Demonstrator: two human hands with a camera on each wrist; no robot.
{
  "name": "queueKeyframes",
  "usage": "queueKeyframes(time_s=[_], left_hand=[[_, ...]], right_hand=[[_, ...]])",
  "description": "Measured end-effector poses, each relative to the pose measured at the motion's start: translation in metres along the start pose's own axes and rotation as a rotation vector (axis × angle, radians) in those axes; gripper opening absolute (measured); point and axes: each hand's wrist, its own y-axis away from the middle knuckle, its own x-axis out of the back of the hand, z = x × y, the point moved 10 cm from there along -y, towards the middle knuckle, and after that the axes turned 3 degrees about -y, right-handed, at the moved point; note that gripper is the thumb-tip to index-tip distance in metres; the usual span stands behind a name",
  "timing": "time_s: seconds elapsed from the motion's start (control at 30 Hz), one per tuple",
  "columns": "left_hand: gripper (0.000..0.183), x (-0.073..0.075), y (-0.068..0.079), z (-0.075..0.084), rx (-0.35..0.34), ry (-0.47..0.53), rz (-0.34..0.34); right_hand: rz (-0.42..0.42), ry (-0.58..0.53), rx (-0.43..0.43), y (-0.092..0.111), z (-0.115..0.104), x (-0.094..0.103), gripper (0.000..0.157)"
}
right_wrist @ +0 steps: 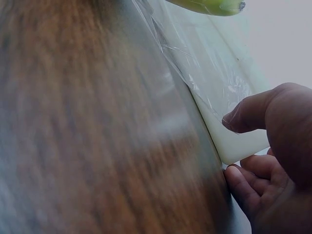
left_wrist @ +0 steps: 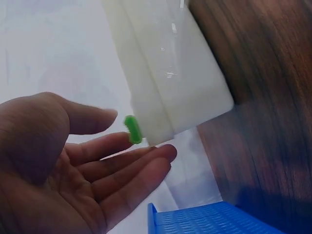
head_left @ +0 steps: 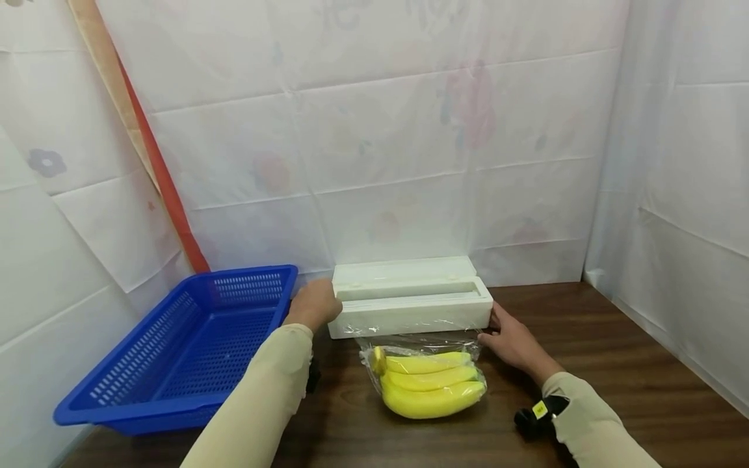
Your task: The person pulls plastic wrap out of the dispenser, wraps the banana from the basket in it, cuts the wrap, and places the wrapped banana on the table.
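Observation:
A white cling film dispenser [head_left: 415, 318] stands at the back of the table with its lid [head_left: 404, 270] tipped back. Clear film [head_left: 427, 341] runs from its front down over a bunch of yellow bananas [head_left: 433, 393]. At the dispenser's left end is my left hand [head_left: 315, 303], its fingers loosely extended. In the left wrist view its thumb and forefinger are on either side of a small green slider [left_wrist: 132, 129], the thumb apart from it. My right hand [head_left: 517, 344] holds the dispenser's right end, thumb over the front with the film, fingers curled at the end.
A blue plastic basket [head_left: 281, 276] stands on the left beside my left forearm. White patterned sheeting [head_left: 380, 149] hangs behind and at both sides. The dark wooden table [head_left: 632, 364] extends to the right of the dispenser.

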Motion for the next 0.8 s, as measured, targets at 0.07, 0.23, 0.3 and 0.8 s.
queueKeyframes(time_s=[0.07, 0.23, 0.3, 0.8], left_hand=[[0.005, 0.000, 0.002, 0.000, 0.009, 0.013, -0.010], [0.020, 0.002, 0.011, 0.003, 0.013, -0.026, -0.008], [0.025, 0.003, 0.017, 0.007, -0.002, -0.045, 0.002], [0.005, 0.014, 0.083, 0.046, -0.357, 0.426, 0.176]], right_hand=[[0.005, -0.002, -0.008, 0.001, 0.001, 0.002, 0.080], [0.029, -0.021, -0.015, 0.000, 0.002, 0.006, 0.075], [0.043, -0.016, -0.024, 0.001, 0.004, 0.007, 0.073], [0.094, 0.000, -0.137, 0.000, 0.009, 0.011, 0.060]])
